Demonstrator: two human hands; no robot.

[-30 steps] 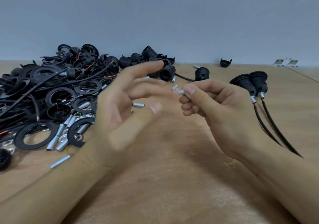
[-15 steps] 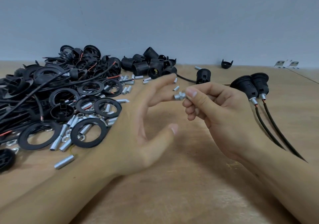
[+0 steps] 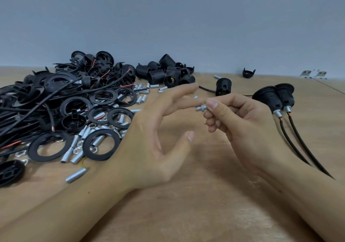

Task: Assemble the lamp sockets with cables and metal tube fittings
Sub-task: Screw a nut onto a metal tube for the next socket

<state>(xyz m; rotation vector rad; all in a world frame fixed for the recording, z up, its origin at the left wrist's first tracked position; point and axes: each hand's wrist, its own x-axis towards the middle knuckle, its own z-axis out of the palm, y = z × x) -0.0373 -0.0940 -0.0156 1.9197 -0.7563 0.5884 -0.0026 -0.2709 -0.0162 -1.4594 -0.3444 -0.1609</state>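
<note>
Pinched between the thumb and curled fingers of our right hand (image 3: 240, 118) was a short metal tube fitting (image 3: 201, 108) with a nut around it, its free end pointing left. Our left hand (image 3: 155, 141) hung beside it with the fingers straight and spread, gripping nothing; one fingertip (image 3: 188, 102) lay just beside the fitting's end, though we could not tell whether it touched. The thumb stood well apart from the fingers, and both forearms reached in over the wooden table (image 3: 186, 213).

To the right of our right hand lay two assembled lamp sockets (image 3: 274, 98), side by side, each with a metal tube at its neck and a black cable (image 3: 298, 142) trailing toward us. A single black socket (image 3: 223, 86) stood upright just beyond our hands, a cable running from it to the left. Farther back sat a cluster of threaded socket bodies (image 3: 164, 73).

On the left, a large heap of black rings (image 3: 101, 144), caps and tangled cables (image 3: 28, 109) with red wire tips covered the table. Loose metal tubes (image 3: 74, 154) and nuts lay scattered among and in front of the rings, and one threaded tube (image 3: 75, 175) lay alone nearest our left forearm. A lone black cap (image 3: 248, 73) rested by the grey wall (image 3: 186, 17).
</note>
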